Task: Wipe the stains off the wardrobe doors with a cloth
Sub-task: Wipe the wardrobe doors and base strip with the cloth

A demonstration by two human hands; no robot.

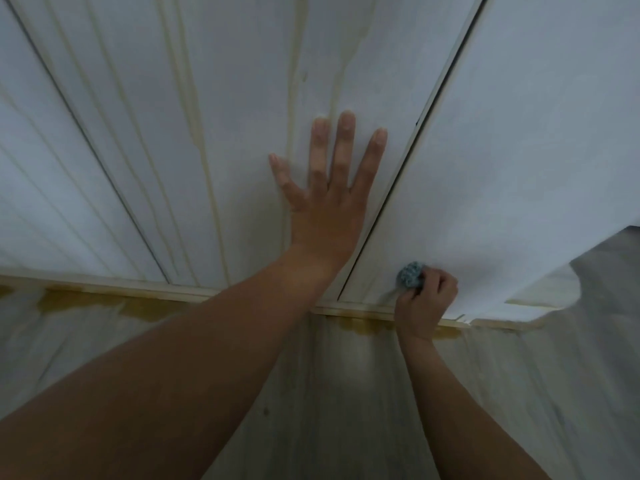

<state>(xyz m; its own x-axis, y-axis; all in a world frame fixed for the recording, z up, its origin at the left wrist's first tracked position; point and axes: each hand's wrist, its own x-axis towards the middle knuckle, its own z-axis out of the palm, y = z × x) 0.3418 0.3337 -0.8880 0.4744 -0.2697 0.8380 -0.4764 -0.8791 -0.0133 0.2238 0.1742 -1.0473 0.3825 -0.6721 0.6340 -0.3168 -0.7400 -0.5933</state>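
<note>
White wardrobe doors fill the view. My left hand (329, 188) lies flat with fingers spread on the middle door (242, 116), which carries long yellowish drip streaks (207, 161). My right hand (424, 301) grips a bunched blue cloth (410, 275) and presses it against the right door (519, 150) near its bottom left corner. A dark gap (398, 188) separates the two doors.
A pale base rail (173, 292) runs under the doors, with yellow-brown stains (104, 304) on the grey wood-grain floor (329, 393) below it. The right door's lower right corner is broken away with a jagged edge (568, 271). Another door panel (52, 168) stands at far left.
</note>
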